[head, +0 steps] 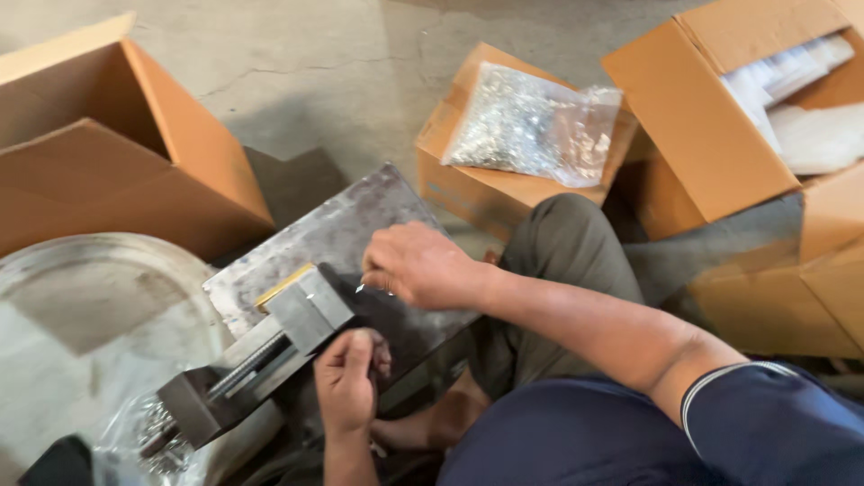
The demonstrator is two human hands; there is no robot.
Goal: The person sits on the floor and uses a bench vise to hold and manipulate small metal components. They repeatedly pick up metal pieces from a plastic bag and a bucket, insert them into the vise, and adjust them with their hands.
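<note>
Right hand: the right hand (421,266) is held over the dark metal plate (346,225), fingers curled in, and a small shiny metal piece (362,288) is pinched at the fingertips, just beside the block of the vise.
Left hand: the left hand (346,380) is placed below and just in front of the vise, fingers narrowed around something small and dark; what is gripped cannot be told.
Vise: a grey metal bench vise (261,346) is set aslant on the plate's near edge, its screw running down to the left, and a yellow strip (281,286) is seen at its upper jaw block.
Small piece: it is located at the right fingertips, near the vise block, above the plate.
Bowl: a large pale round basin (81,297) is seen at the left, touching the plate's corner.
Boxes: open cardboard boxes (99,153) are placed around on the concrete floor (315,63); a clear bag of small shiny parts (531,126) is laid on the middle one.
Person: the knee in grey trousers (567,243) is bent beside the plate.
</note>
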